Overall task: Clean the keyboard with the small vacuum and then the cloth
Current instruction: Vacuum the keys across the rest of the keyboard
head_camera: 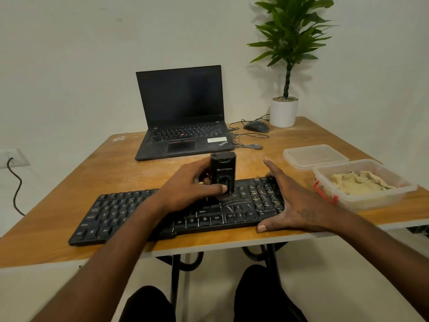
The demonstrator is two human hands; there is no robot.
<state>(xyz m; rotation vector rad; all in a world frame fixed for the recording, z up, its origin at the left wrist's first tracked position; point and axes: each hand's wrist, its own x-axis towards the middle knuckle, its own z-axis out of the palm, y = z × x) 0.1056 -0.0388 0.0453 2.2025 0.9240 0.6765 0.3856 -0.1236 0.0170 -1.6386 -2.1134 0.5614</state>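
Observation:
A black keyboard (pixel 130 210) lies across the front of the wooden table (pixel 69 173). My left hand (pixel 188 189) grips a small black vacuum (pixel 222 173) upright, its lower end down on the keys right of the middle. My right hand (pixel 290 205) holds the keyboard's right end, with straight fingers along the far side and the thumb against the near edge. A beige cloth (pixel 357 180) lies crumpled inside a clear plastic box (pixel 371 198) to the right of the keyboard.
An open black laptop (pixel 183 117) stands behind the keyboard. A mouse (pixel 256 126) with its cable and a potted plant (pixel 284 110) sit at the back right. The box's clear lid (pixel 313 156) lies behind the box. The table's front edge runs just below the keyboard.

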